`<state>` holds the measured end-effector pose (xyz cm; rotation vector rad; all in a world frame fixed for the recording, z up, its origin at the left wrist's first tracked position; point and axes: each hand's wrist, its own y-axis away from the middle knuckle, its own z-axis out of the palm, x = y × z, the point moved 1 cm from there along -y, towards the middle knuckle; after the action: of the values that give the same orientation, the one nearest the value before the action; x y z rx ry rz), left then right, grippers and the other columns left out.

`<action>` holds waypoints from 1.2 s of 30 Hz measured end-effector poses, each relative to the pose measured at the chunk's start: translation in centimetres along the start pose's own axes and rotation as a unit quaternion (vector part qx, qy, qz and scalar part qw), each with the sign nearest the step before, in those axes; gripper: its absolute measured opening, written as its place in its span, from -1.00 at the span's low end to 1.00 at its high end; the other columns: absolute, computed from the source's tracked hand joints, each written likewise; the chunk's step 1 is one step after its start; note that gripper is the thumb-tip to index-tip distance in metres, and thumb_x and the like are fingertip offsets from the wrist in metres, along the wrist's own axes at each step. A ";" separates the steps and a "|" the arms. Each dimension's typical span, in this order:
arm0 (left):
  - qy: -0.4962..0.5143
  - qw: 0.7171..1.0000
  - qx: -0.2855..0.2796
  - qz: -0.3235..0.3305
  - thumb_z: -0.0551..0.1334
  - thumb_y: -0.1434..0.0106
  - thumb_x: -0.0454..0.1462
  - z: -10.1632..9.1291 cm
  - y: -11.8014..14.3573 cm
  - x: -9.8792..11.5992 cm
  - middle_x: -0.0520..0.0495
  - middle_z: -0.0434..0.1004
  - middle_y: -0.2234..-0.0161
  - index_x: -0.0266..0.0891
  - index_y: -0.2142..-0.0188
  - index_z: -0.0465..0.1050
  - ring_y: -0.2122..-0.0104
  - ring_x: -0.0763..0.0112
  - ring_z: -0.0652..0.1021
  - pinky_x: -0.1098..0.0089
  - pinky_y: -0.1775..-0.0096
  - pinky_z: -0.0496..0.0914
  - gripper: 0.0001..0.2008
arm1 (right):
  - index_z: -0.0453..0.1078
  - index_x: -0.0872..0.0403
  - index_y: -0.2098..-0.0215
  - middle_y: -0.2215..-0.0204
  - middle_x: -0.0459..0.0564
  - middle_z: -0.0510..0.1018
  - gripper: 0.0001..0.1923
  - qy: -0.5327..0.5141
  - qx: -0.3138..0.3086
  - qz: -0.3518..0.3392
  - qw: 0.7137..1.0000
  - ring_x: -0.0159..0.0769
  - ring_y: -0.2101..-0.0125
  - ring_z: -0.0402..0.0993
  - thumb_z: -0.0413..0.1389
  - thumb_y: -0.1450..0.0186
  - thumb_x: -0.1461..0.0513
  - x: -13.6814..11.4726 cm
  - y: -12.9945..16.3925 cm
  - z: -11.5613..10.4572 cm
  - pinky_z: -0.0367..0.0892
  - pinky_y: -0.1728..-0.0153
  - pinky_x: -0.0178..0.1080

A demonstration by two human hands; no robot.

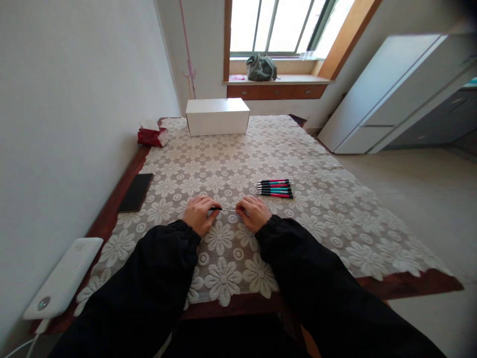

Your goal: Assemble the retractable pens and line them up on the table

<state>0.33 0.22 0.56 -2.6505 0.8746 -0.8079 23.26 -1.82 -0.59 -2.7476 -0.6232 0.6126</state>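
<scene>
Close to the table's near side, my left hand (201, 214) pinches a slim black pen part (215, 208) between thumb and fingers. A thin pale rod (228, 210), which looks like a pen refill, spans the gap from that part to my right hand (253, 213). The fingertips of my right hand are closed on the rod's other end, partly hiding it. Just beyond my right hand lies a row of several pens (275, 188), side by side, with pink or teal barrels and black grips.
A lace tablecloth (219, 238) covers the table. Along the left lie a dark flat tablet-like object (136, 193), a red tissue pack (152, 137) and a white power-bank-like device (64, 278) with a cable. A white box (218, 119) stands at the far end.
</scene>
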 end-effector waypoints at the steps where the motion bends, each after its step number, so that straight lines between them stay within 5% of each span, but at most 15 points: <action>1: 0.001 1.000 -0.005 0.000 0.26 -0.31 -0.27 0.0 0.0 0.0 -0.05 0.64 0.17 -0.10 0.20 0.57 0.02 0.16 0.53 0.07 -0.10 0.37 -0.90 | 0.42 0.02 0.31 0.29 -0.01 0.54 -0.90 0.000 -0.003 0.000 1.000 -0.17 0.19 0.42 0.10 -0.38 0.28 0.0 0.0 0.0 0.17 0.16 -0.14; 36: 0.019 0.998 -0.032 0.042 0.25 -0.33 -0.28 -0.1 0.2 0.2 -0.03 0.65 0.18 -0.10 0.18 0.59 0.13 0.23 0.57 0.16 0.02 0.44 -0.87 | 0.43 0.04 0.30 0.28 0.01 0.54 -0.92 0.014 -0.037 0.005 0.999 -0.16 0.16 0.40 0.11 -0.36 0.30 -0.3 -0.1 -0.2 0.17 0.13 -0.14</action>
<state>0.30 -0.04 0.62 -2.6400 1.0314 -0.8250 23.07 -1.92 -0.24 -2.8232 -0.6392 0.5638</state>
